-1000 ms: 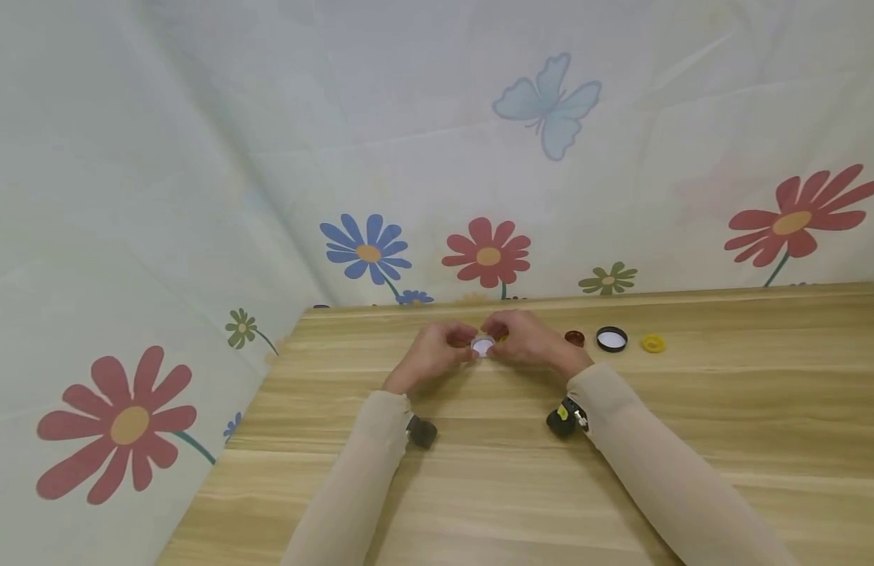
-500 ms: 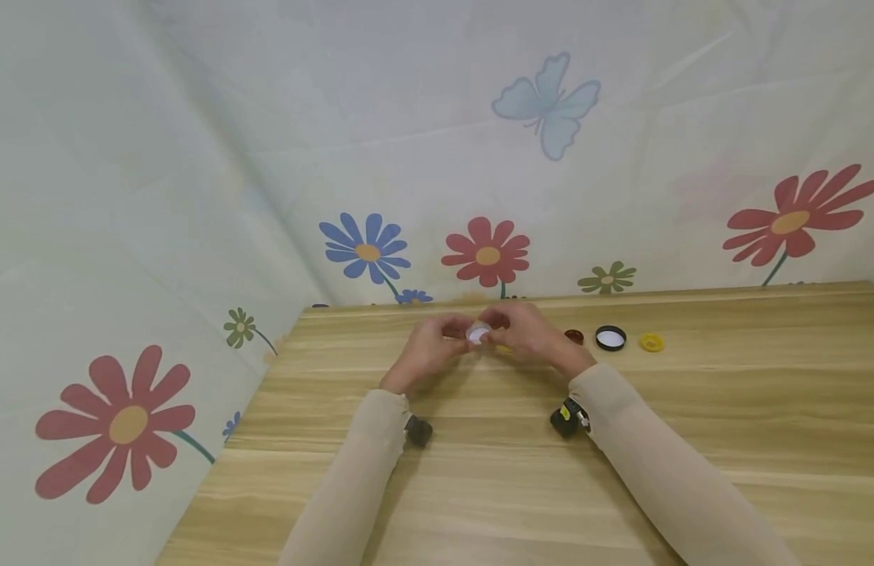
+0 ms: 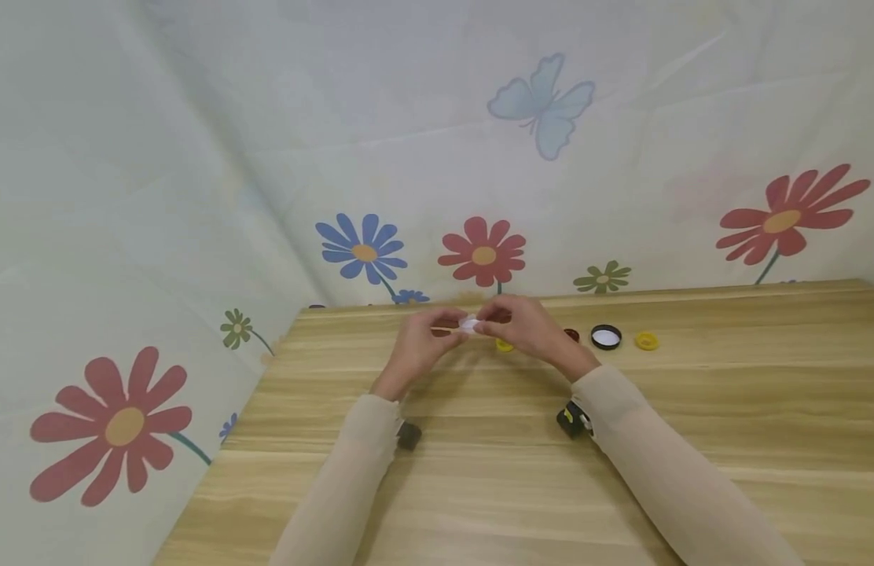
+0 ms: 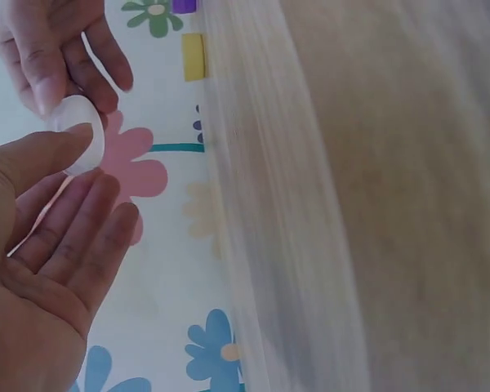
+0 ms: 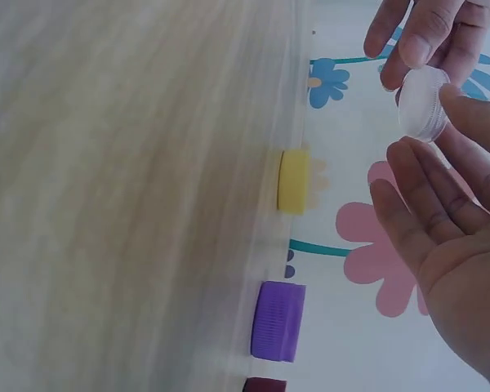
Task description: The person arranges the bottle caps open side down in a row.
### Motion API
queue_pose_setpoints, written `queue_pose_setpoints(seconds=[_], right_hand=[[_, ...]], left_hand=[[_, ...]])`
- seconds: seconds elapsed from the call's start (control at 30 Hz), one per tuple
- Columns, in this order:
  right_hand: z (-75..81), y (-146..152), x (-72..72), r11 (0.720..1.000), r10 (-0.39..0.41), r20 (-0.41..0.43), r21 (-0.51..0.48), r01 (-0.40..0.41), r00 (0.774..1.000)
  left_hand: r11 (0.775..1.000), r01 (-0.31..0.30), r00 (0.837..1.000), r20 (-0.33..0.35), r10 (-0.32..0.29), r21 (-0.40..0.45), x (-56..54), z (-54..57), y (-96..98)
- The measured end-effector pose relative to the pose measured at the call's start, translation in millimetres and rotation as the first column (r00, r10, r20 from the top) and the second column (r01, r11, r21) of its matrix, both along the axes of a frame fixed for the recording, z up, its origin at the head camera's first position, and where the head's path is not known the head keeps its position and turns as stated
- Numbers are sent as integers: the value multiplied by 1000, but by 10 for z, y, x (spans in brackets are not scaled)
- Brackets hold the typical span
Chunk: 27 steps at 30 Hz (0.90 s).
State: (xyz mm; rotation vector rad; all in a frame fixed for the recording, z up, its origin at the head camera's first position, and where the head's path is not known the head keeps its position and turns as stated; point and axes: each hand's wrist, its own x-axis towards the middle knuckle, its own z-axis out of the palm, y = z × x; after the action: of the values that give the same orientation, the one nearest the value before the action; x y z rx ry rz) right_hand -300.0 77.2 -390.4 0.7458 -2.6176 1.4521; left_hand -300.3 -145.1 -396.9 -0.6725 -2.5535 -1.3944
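A small whitish, ridged bottle cap (image 3: pixel 468 324) is held between both hands above the far part of the table. My left hand (image 3: pixel 414 350) pinches its left side; in the left wrist view the thumb lies over the cap (image 4: pixel 80 135). From the other side my right hand (image 3: pixel 525 326) pinches it, thumb on the rim of the cap (image 5: pixel 423 104) in the right wrist view. Under the right hand a yellow cap (image 3: pixel 504 345) sits on the table. A purple ridged cap (image 5: pixel 278 321) shows in the right wrist view, hidden in the head view.
Right of the hands, a dark red cap (image 3: pixel 571 335), a black lid with a white inside (image 3: pixel 606 337) and another yellow cap (image 3: pixel 647 340) stand in a row on the wooden table (image 3: pixel 479 487). A flowered cloth (image 3: pixel 409 157) hangs behind the table's far edge.
Both hands have lifted the whitish cap slightly and moved it left. It has turned from showing its round face to nearly edge-on. The yellow cap below shows more.
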Motion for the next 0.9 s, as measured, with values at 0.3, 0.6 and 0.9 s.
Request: queue_pose_setpoints(seconds=[0.3,0.6,0.9], right_hand=[[64,3,80,1000,-15,-23,10,15,1000],[91,26,122,1000,-1,-56,-5,1,998],[116,27,137,999,-14,-91,-34,10,996]], left_hand=[[1000,-9,999,-40,9,9,27,40,-23],[1000,-12,998,-68,11,-5,59,82,-19],[1000,-7,996,-86,7,3,75,110,-26]])
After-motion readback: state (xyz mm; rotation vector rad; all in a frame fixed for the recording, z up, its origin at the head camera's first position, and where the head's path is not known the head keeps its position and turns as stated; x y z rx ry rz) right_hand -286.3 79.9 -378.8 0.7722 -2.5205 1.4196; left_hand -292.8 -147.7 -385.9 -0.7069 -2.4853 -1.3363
